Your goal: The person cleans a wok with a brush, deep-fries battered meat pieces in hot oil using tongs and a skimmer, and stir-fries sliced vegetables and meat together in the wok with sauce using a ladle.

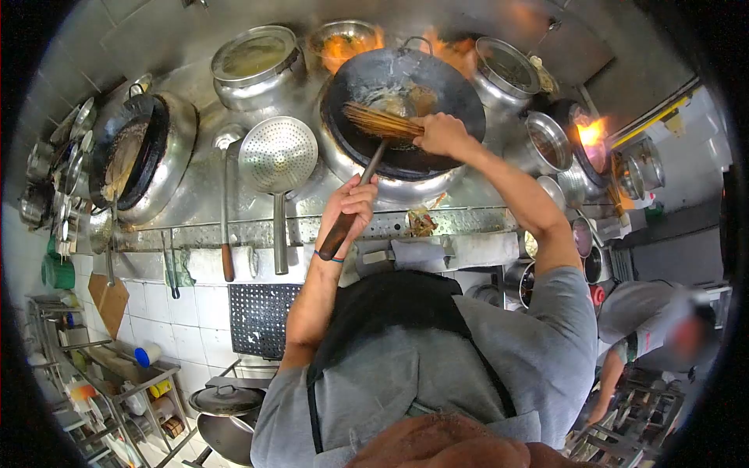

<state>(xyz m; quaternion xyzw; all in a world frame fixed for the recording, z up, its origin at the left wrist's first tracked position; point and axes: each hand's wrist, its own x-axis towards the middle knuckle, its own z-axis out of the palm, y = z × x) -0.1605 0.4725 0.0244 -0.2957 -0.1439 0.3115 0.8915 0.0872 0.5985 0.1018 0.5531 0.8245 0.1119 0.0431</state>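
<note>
A large black wok (456, 97) sits on the burner in front of me, with a wet, foamy patch inside. My right hand (445, 134) is closed around a bamboo wok brush (382, 121), whose bristles point left over the wok. In my left hand (351, 204) is the wooden handle of a long-handled utensil, apparently a ladle (375, 162). Its metal shaft runs up into the wok and passes behind the brush, which hides where it leads. Left of the wok, a perforated skimmer (278, 152) and another ladle (225, 187) lie on the steel stove top.
Flames rise behind the wok and at a right burner (591, 132). Lidded steel pots (260, 58) stand at the back. A second wok (129, 148) is at left. Folded cloths (484, 249) line the front edge. Another person (640, 320) bends at lower right.
</note>
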